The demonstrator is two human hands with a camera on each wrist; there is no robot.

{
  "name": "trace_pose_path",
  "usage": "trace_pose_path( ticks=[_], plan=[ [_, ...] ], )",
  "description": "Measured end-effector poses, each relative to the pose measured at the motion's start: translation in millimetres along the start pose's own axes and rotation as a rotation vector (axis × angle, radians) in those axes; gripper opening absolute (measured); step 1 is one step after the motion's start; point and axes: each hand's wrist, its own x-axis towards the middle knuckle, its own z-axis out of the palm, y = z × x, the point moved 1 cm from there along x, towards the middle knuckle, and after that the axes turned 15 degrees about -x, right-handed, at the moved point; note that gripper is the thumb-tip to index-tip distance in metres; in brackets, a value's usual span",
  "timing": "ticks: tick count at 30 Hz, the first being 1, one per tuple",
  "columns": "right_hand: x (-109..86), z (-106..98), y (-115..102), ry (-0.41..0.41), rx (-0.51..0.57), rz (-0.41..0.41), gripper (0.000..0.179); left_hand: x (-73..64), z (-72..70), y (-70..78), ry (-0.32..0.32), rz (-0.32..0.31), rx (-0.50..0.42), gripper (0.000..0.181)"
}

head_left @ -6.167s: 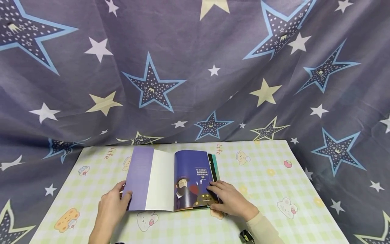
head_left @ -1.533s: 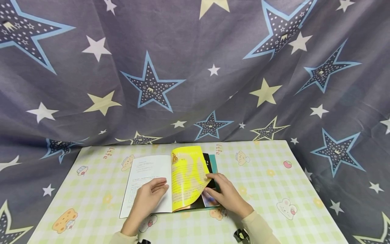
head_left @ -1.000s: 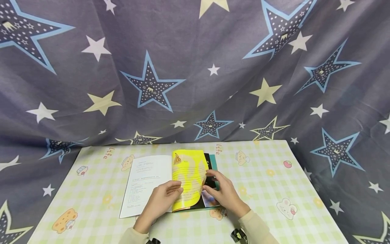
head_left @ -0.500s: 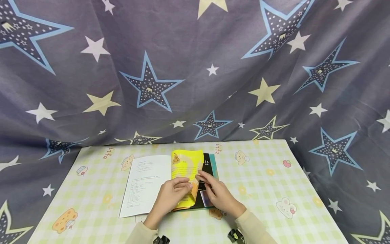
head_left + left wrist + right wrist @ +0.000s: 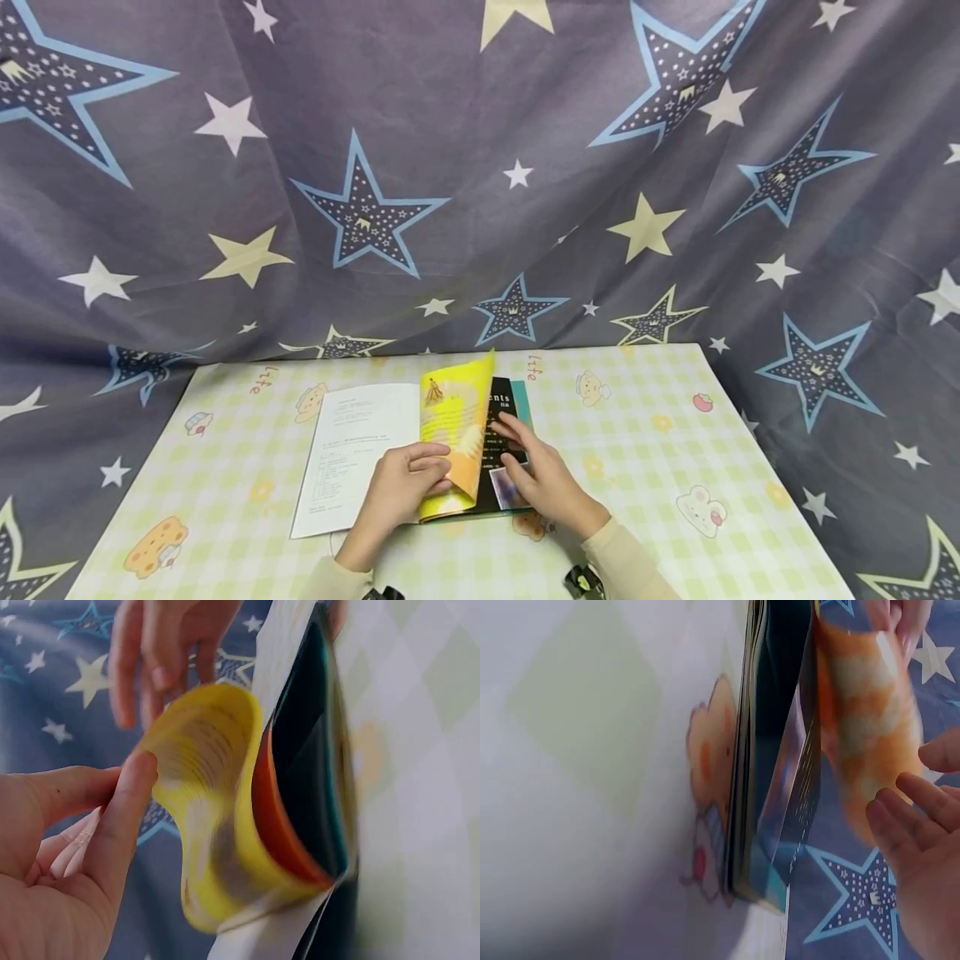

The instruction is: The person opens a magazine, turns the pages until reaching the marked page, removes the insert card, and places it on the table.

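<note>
An open book lies on the table, its white printed page (image 5: 352, 450) at the left. The yellow page (image 5: 453, 400), orange on its other side, stands curled up from the middle. My left hand (image 5: 405, 482) pinches that page's edge between thumb and fingers; the left wrist view shows the yellow page (image 5: 206, 750) bending away from the fingertips. Beneath it shows a black page (image 5: 504, 433) with white text and a picture. My right hand (image 5: 551, 482) hovers over the black page, fingers apart and loosely bent. In the right wrist view its fingertips are close to the page's orange side (image 5: 870, 712).
A green-and-white checked cloth (image 5: 645, 533) with cartoon prints covers the table. Behind it hangs a dark curtain (image 5: 450, 125) patterned with stars. A teal cover edge (image 5: 522, 404) sticks out at the book's right. Black straps with devices sit at both wrists.
The book has gone from the blue page to the yellow one. My left hand has come to the yellow page and drawn its edge leftward, uncovering more black page; my right hand has let go.
</note>
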Motion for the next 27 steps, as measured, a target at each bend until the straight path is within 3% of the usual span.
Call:
trace_pose_path(
  ticks=[6, 12, 19, 27],
  plan=[
    [-5.1, -4.4, 7.7, 0.035, -0.031, 0.028, 0.067, -18.7, -24.3, 18.7, 0.111, 0.033, -0.032, 0.021],
    [-8.5, -5.6, 11.0, -0.071, -0.07, 0.106, 0.067, -38.4, -61.3, 27.2, 0.253, 0.028, -0.026, 0.026],
    [-11.2, -4.5, 15.0, -0.276, -0.155, 0.121, 0.073, -62.3, -110.8, 21.6, 0.419, -0.011, 0.032, 0.033],
    [-10.1, 0.5, 13.1, -0.34, -0.186, 0.085, 0.078, -77.8, -139.9, 8.9, 0.545, -0.093, 0.116, 0.039]
  ],
)
